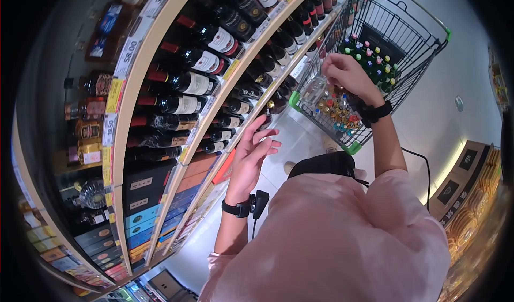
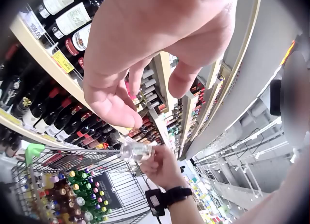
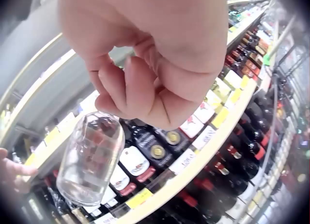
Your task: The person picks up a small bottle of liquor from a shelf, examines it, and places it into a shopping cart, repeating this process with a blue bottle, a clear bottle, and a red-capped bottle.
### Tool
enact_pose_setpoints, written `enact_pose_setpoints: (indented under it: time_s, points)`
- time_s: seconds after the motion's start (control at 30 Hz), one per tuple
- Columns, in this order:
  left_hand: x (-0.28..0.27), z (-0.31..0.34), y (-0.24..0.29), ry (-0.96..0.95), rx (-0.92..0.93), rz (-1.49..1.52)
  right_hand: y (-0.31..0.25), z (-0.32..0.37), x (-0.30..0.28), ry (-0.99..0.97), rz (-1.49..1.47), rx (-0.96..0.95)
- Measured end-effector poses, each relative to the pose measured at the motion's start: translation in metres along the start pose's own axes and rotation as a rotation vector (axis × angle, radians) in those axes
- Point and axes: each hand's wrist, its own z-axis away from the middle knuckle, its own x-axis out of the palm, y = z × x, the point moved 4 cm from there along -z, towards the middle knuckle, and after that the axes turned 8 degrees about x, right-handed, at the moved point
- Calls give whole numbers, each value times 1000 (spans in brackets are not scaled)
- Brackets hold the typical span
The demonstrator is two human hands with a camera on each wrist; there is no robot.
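Observation:
My right hand [image 1: 350, 77] pinches a clear glass bottle [image 3: 92, 158] by its neck, which the curled fingers hide. The bottle looks see-through and hangs tilted in the right wrist view. From the head view, this hand is over the near side of a wire shopping cart [image 1: 294, 100]. Inside the cart stand green bottles [image 1: 369, 61] with coloured caps and several smaller capped bottles [image 1: 342, 115]. My left hand [image 1: 251, 157] is raised beside the wine shelf, holding nothing, its fingers loosely bent. In the left wrist view its thumb and fingers are apart.
Curved shelves [image 1: 119, 141] with wine bottles [image 1: 201, 61] and price tags run along the left. Boxed goods [image 1: 142, 216] fill the lower left. Tiled floor [image 1: 284, 136] lies between shelf and cart. A display of golden packages [image 1: 466, 222] stands at the right.

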Motion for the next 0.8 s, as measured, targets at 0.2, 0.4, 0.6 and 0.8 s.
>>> enact_pose_setpoints:
  time_s: [0.2,0.4,0.6,0.8]
  points:
    - [-7,1,-17,104,-110,22,109,4,-61,172,41,205]
    - [-3,6,-1,244,-143,9,232,-25,-52,130,155,332]
    - [-17,9,6,317,-154,9,279,-36,-35,15,352,618]
    - [-8,11,-10,341,-192,11,411,-52,-20,144,614,652]
